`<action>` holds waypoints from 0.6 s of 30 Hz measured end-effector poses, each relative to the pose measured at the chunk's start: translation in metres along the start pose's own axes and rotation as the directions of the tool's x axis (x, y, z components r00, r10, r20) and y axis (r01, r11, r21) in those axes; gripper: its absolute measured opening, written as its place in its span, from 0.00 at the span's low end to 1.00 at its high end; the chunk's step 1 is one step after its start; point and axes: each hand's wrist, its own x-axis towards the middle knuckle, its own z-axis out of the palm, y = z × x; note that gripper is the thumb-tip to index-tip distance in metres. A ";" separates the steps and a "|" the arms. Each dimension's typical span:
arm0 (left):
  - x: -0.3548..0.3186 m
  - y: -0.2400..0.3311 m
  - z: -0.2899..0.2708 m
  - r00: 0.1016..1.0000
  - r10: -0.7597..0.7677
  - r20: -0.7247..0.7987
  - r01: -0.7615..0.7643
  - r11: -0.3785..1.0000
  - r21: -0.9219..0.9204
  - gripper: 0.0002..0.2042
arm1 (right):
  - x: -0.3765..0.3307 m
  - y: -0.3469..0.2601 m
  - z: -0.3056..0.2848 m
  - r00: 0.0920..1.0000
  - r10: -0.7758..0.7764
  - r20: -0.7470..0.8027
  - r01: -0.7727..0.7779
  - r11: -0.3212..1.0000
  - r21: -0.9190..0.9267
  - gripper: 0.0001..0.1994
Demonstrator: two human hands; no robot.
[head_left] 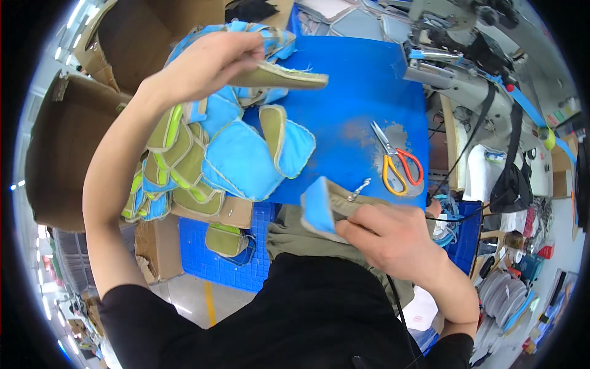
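Both hands point(215, 58) point(384, 237) pinch flat, stitched fabric pieces point(279, 77).

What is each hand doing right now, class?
Left hand: closed on an olive fabric piece.
Right hand: closed on a blue-and-olive fabric piece.

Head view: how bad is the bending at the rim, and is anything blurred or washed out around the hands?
Head view: fisheye bends the blue table edges and leaves black corners; bright glare at the left rim; left hand with its olive fabric piece and right hand on the blue-lined piece are sharp, like the scissors; soft shadows only.
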 end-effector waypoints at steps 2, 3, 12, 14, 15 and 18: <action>-0.008 0.029 0.003 0.997 -0.029 -0.069 0.017 0.987 -0.157 0.06 | 0.018 -0.004 -0.009 0.997 -0.016 -0.078 0.013 0.999 -0.050 0.11; -0.011 0.042 0.006 0.994 -0.050 -0.097 0.026 0.971 -0.237 0.06 | 0.026 -0.004 -0.014 0.993 -0.015 -0.118 0.002 0.993 -0.115 0.09; 0.003 0.131 0.062 0.870 0.007 -0.493 -0.140 0.962 -0.233 0.05 | 0.030 0.041 -0.009 0.922 0.217 -0.320 -0.198 0.976 0.091 0.04; 0.000 0.135 0.087 0.635 0.137 -0.760 -0.191 0.981 0.017 0.05 | 0.021 0.040 -0.012 0.902 0.270 -0.337 -0.247 0.963 0.112 0.04; -0.002 0.142 0.097 0.670 0.011 -0.742 -0.226 0.956 -0.189 0.04 | 0.018 0.039 -0.015 0.896 0.277 -0.347 -0.256 0.961 0.104 0.04; 0.001 0.157 0.120 0.853 -0.267 -0.448 -0.152 0.694 -0.704 0.08 | 0.012 0.037 -0.015 0.877 0.304 -0.373 -0.297 0.952 0.078 0.06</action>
